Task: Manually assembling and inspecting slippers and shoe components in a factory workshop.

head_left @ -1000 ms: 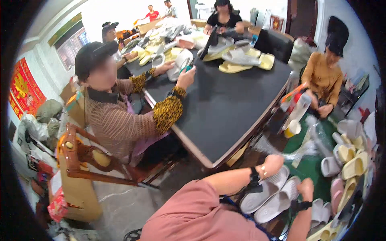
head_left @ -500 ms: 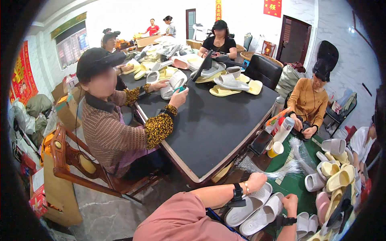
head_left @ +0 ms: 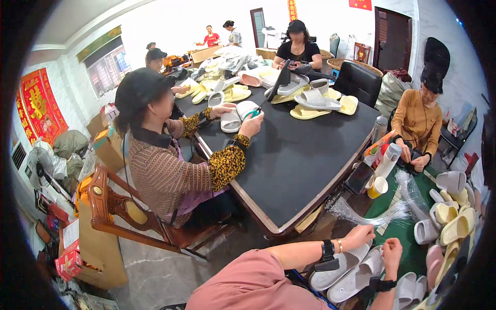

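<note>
Low at the right of the head view, over the near edge of the green work surface (head_left: 400, 253), a pair of pale grey slippers (head_left: 351, 268) is being handled: the left hand (head_left: 360, 236) is curled over the upper slipper's strap, the right hand (head_left: 391, 251) is closed on the toe end of the lower one, and the two hands are kept just apart. A black band is worn on each wrist. Just beyond the left hand a bundle of clear plastic ties (head_left: 361, 213) is spread, with a yellow cup (head_left: 377, 187) behind it. More cream and white slippers (head_left: 447, 222) are heaped toward the right edge (several overlapping). As a judgement, the pair could slide off that near edge if either grasp loosened, since both slippers overhang it.
</note>
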A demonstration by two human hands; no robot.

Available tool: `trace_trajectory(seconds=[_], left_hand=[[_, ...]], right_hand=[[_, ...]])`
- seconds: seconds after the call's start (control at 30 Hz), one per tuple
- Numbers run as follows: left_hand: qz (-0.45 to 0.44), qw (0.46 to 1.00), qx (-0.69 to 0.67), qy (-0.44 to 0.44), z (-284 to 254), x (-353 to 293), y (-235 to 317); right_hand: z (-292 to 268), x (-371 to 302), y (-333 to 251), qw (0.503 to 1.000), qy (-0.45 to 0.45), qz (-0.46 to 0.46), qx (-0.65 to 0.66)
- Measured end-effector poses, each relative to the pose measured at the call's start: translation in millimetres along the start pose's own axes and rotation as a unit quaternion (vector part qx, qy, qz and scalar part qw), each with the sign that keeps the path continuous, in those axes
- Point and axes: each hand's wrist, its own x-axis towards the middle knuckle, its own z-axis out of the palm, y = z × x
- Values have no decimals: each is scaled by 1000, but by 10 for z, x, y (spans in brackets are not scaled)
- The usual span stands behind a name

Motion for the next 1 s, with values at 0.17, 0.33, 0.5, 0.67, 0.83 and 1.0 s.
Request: trace_trajectory(seconds=[0.17, 0.33, 0.5, 0.67, 0.83, 1.0], left_hand=[[9, 1000, -22, 13, 5, -84, 9], [48, 998, -22, 15, -10, -52, -73], [74, 997, -21, 14, 14, -50, -75], [84, 996, -25, 25, 31, -86, -156], [64, 997, -34, 31, 42, -169, -128], [81, 995, -39, 33, 138, -165, -139]], right_hand=[[152, -143, -145, 998, -4, -20, -56], [207, -122, -101, 996, 6, -58, -73], [188, -140, -188, 996, 8, -54, -68], [203, -132, -186, 997, -1, -35, -67], [45, -104, 30, 999, 33, -20, -25], [-193, -317, -58, 989, 77, -22, -121]])
